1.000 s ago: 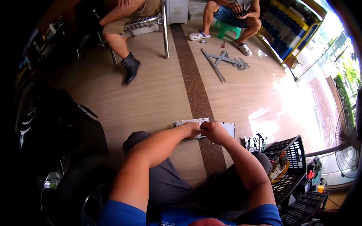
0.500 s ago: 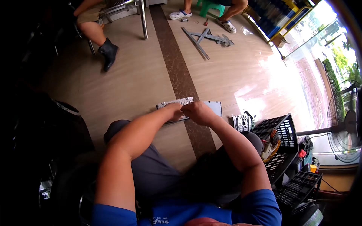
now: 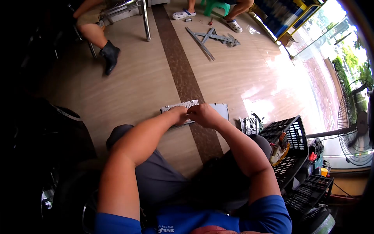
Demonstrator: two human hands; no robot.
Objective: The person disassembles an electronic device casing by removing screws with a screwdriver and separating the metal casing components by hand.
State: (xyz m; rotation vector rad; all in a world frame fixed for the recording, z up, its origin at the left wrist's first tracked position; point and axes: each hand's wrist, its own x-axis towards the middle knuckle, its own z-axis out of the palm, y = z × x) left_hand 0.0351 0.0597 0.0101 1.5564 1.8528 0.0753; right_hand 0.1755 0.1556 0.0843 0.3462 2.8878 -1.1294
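A flat, silvery metal unit [image 3: 221, 109] with a slotted, comb-like edge on its left part lies low in front of my knees. My left hand [image 3: 179, 114] rests over its left half with the fingers curled inward. Close against it, my right hand [image 3: 205, 116] bends over the middle of the unit, thumb and fingertips pinched together. Whatever the fingertips hold is too small or too covered to make out. To the right of the unit, near my knee, stands a small pale slotted part [image 3: 250, 125].
Black plastic crates [image 3: 290, 142] with tools stand at my right, beside a standing fan [image 3: 356, 126]. Ahead on the floor lies a crossed metal bracket [image 3: 210, 37]. Two other people sit beyond, one on a green stool [image 3: 216, 7]; a dark boot [image 3: 110, 56] shows at the left.
Both hands stay together over the metal unit, with barely any movement. The whole view has shifted very slightly.
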